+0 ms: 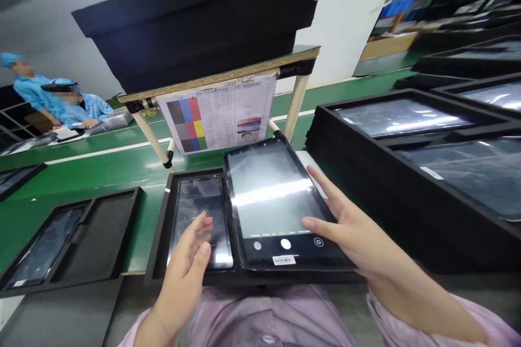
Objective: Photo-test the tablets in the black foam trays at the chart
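The right hand (352,230) clasps the lit tablet (271,195) by its near edge — thumb on the glass. Beside it the left hand (183,271) — open, empty — hovers over a dark tablet (197,200) in a black tray (158,238).

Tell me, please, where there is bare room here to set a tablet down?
Bare green belt lies beyond the left tray, up to the chart stand; that tray's right compartment is empty too. Crowded: the middle tray under the left hand and the right hand with its lit tablet, and stacked trays on the right.
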The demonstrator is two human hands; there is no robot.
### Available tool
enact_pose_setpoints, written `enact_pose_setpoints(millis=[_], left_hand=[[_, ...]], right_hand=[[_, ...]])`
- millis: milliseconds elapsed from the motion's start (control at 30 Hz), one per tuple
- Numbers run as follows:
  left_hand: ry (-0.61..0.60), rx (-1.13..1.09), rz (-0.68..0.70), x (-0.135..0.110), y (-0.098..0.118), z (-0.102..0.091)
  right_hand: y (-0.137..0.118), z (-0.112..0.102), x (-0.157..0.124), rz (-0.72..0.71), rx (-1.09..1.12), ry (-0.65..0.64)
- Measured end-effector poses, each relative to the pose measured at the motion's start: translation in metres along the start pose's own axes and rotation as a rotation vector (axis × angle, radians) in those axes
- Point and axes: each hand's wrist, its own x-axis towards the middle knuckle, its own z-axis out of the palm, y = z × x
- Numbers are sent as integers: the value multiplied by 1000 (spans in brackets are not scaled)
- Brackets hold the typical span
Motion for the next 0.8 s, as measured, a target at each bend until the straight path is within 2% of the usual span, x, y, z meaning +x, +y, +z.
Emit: enact_pose_setpoints(millis=[67,133,167,233,300,333,400,533,700,800], left_hand=[[-70,-144,18,2,6,11],[-34,-245,75,4,10,20],[50,-262,115,5,10,24],[293,-222,200,8,7,27],[480,-110,283,10,0,26],[521,-48,322,11,-3,25],[531,75,388,13,-9,21],[480,270,419,16,-15,17],[421,353,321,19,-18,17],[434,355,316,21,-20,19]], right_hand=[[-11,14,-7,-95,50,-25],[-15,36,-9,-185,140,-60],[-15,48,-8,-227,197,-84],[-10,71,-3,-248,329,-127],[-5,88,6,-156,465,-155],[-3,94,11,-86,525,-166],[-3,101,19,39,612,-193],[-4,106,26,150,667,-192],[4,108,27,144,599,-134],[7,109,28,119,530,-120]])
